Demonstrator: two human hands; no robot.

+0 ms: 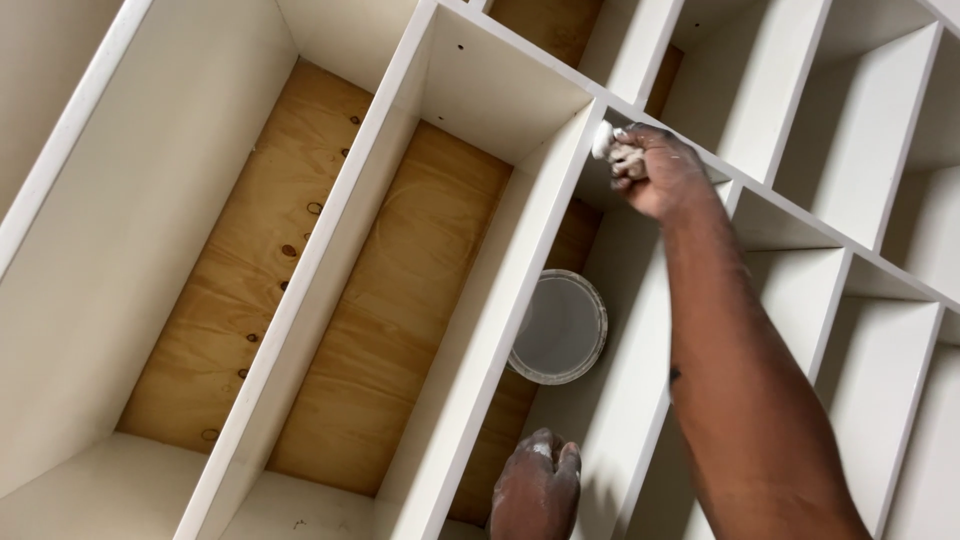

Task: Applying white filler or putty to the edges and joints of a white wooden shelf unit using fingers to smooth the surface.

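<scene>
— What's the right hand [660,170] got?

— A small white pad [604,139], fingers curled tight round it, pressed to the front edge of a divider [560,190] in the white shelf unit [330,250]. The pad pokes out up and left from the fist; too small to judge its long axis.

— And the left hand [537,490]?

— Low down, paint-smeared, fingers bent loosely, holding nothing, resting by a divider's lower edge.

— Around them?

— A white tub [560,328] sits in the compartment between the hands. Bare plywood backing [290,260] shows behind the tall bays.

The round white plastic paint tub [558,327] fills most of its compartment's width in the white painted wooden shelf unit [330,240]. Compartments left of the tub stand open down to the plywood back panel [400,330]; thin dividers wall each side.
</scene>
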